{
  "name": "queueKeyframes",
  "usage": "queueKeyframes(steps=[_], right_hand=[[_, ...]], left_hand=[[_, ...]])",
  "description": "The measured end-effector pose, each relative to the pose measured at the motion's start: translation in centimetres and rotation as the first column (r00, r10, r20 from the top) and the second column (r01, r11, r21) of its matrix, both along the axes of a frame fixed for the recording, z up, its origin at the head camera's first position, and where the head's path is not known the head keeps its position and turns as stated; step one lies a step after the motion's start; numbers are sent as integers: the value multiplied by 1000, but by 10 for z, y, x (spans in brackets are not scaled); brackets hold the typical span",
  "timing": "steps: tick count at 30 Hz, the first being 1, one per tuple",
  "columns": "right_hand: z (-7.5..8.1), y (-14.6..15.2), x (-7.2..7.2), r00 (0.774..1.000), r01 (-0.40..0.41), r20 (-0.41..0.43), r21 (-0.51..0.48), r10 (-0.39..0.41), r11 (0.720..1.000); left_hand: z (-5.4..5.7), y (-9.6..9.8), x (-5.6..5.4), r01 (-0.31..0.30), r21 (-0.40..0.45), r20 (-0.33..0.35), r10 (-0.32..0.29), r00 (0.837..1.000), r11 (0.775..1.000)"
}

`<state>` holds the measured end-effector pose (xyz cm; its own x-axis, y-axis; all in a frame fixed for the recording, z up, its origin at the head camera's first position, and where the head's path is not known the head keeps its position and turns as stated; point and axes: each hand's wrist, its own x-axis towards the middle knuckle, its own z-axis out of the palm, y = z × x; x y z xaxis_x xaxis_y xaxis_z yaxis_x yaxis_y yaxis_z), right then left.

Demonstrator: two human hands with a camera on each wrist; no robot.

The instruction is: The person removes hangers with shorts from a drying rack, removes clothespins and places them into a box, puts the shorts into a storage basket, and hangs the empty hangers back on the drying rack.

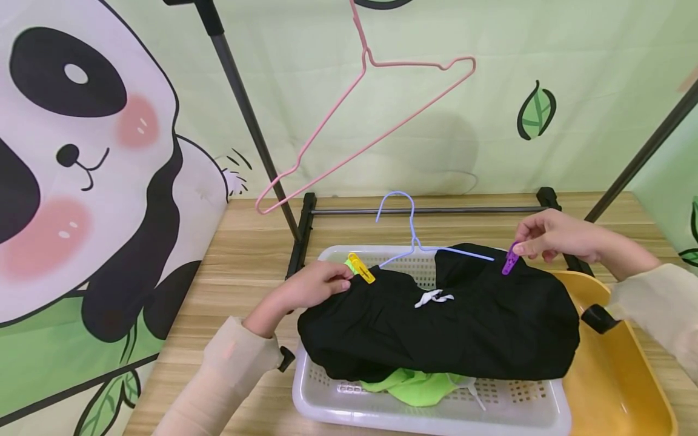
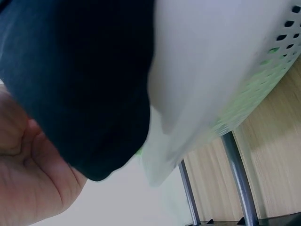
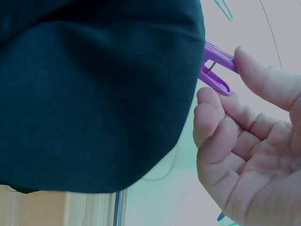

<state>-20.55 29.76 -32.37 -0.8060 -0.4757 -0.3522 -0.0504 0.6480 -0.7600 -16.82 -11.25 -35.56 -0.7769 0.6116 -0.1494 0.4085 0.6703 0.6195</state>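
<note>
Black pants (image 1: 436, 339) with a white drawstring (image 1: 433, 297) spread over a white basket (image 1: 338, 412). A blue hanger (image 1: 412, 233) stands at their waistband, its lower parts hidden by the cloth. My right hand (image 1: 561, 233) pinches a purple clothespin (image 1: 510, 258) between thumb and index finger, at the waistband's right side; the right wrist view shows this purple clothespin (image 3: 216, 70) against the dark cloth. My left hand (image 1: 313, 284) grips the waistband's left end beside a yellow clothespin (image 1: 362, 269); a bit of bright green shows behind it. In the left wrist view its fingertips are hidden by the cloth.
A pink hanger (image 1: 376, 142) hangs above, behind the basket. Rack posts (image 1: 248, 115) rise at both sides from a base with a crossbar (image 1: 463, 211). Light green cloth (image 1: 417, 387) lies in the basket. A yellow tub (image 1: 616, 375) stands at the right on the wooden table (image 1: 218, 272).
</note>
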Motion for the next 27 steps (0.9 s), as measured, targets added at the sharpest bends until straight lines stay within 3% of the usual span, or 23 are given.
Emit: queueKeyframes(steps=[13, 27], right_hand=[[1, 2, 0, 997, 33, -71, -9, -33, 999], [0, 6, -2, 994, 97, -48, -63, -100, 993]], left_hand=[[0, -1, 0, 15, 8, -12, -15, 1000, 1000], [-1, -4, 0, 28, 0, -2, -28, 1000, 1000]])
